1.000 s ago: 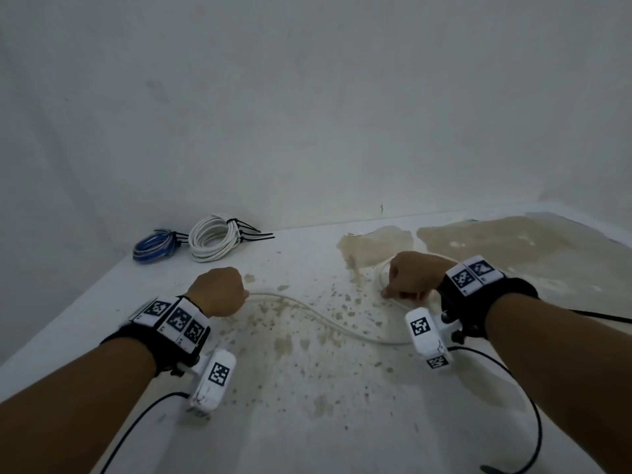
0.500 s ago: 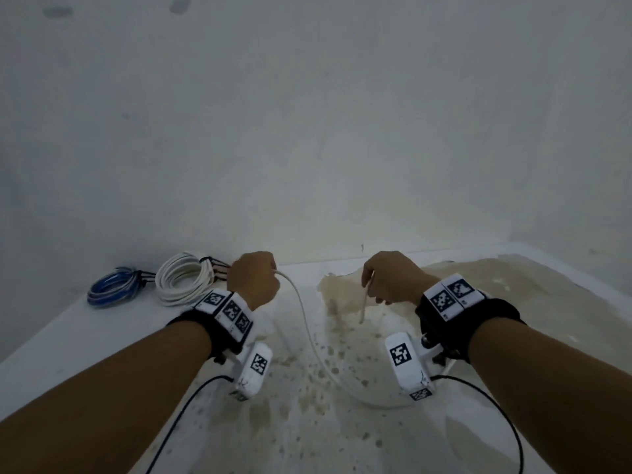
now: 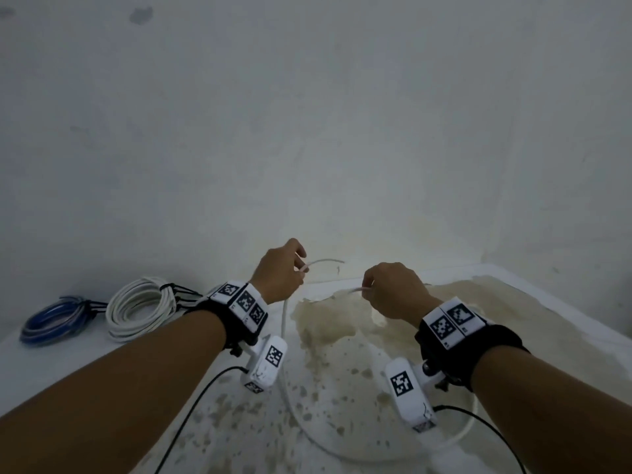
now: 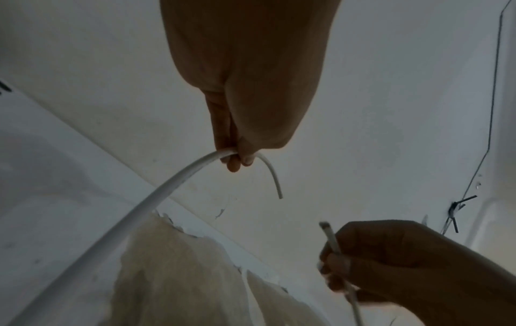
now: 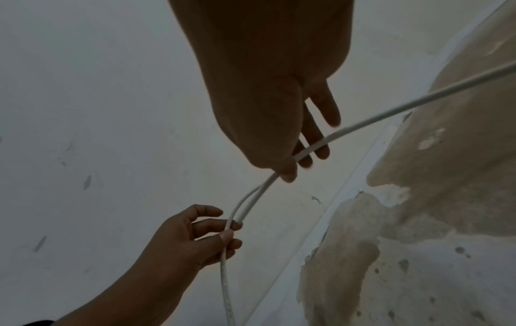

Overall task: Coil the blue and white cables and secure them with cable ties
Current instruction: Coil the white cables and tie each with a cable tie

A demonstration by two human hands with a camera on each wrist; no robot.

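A loose white cable (image 3: 345, 449) hangs in a wide loop between my two raised hands and sags to the floor. My left hand (image 3: 282, 271) pinches it near one end, whose short tail (image 4: 272, 174) curves free. My right hand (image 3: 393, 292) pinches the other end (image 3: 355, 289) between thumb and forefinger, the other fingers loose (image 5: 321, 123). At the far left lie a coiled blue cable (image 3: 54, 319) and a coiled white cable (image 3: 140, 307), each bound with black cable ties (image 3: 178, 289).
A stained white floor (image 3: 328, 381) with a brown patch meets a white wall (image 3: 307, 131) just beyond my hands. Thin black leads (image 3: 191, 412) trail from the wrist cameras.
Both hands have lifted off the floor with the white cable and come closer together. The cable, flat a second ago, now hangs in a loop. The head view has tilted up.
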